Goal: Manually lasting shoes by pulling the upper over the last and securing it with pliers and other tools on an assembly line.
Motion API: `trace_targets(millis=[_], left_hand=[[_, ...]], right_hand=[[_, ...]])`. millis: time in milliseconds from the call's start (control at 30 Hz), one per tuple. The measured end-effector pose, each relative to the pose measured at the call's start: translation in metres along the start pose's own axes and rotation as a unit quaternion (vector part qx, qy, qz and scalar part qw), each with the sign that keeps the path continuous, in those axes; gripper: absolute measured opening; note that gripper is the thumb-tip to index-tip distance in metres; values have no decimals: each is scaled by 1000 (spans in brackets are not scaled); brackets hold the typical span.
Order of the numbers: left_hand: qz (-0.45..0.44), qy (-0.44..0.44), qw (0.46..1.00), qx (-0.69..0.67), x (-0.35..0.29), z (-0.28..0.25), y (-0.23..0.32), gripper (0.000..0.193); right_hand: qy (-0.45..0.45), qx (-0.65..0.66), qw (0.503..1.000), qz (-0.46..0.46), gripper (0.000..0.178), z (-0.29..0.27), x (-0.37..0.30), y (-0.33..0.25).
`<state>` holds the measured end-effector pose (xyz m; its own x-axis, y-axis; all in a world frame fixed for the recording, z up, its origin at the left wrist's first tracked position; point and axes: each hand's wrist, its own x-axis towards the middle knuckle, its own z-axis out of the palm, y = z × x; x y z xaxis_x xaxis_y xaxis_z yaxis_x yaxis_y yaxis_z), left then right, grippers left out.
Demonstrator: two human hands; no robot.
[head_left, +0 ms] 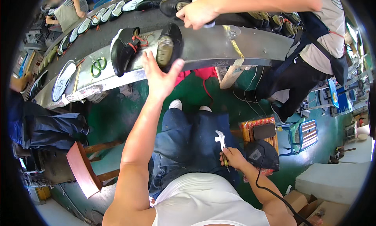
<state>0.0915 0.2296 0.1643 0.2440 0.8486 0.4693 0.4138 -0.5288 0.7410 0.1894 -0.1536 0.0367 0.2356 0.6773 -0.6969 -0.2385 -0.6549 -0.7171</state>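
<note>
My left hand [159, 78] reaches to the metal bench edge with thumb and fingers spread. Its fingertips are at the near end of a black shoe [178, 43] with an olive inside; whether they touch it I cannot tell. Left of that shoe, another black shoe [121, 55] with red laces rests on the bench. Down by my right thigh, my right hand [234, 157] is closed round a pair of lasting pincers [221, 141] with a pale metal head and a yellowish handle. The head points up and away from me.
A co-worker's hand [199, 13] crosses the bench from the right, by another dark shoe. Green-handled scissors [98, 67] and a pale sole [63, 80] lie at left. Behind runs a dark belt [100, 36] with rows of shoes. A stool [83, 169] stands lower left.
</note>
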Motion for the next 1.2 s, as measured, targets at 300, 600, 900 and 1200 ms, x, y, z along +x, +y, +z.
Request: trace_targets(millis=[300, 600, 900, 1200], left_hand=[[-50, -59, 996, -35, 54, 2, -27, 70], [-289, -22, 819, -495, 125, 1, -29, 31], [-255, 97, 942, -195, 274, 53, -74, 94], [268, -398, 877, 26, 148, 22, -25, 103]], right_hand=[[-20, 25, 999, 28, 40, -7, 4, -10], [-40, 25, 998, 51, 41, -12, 7, -10], [33, -120, 991, -47, 31, -1, -3, -59], [291, 18, 881, -372, 29, -12, 76, -180]])
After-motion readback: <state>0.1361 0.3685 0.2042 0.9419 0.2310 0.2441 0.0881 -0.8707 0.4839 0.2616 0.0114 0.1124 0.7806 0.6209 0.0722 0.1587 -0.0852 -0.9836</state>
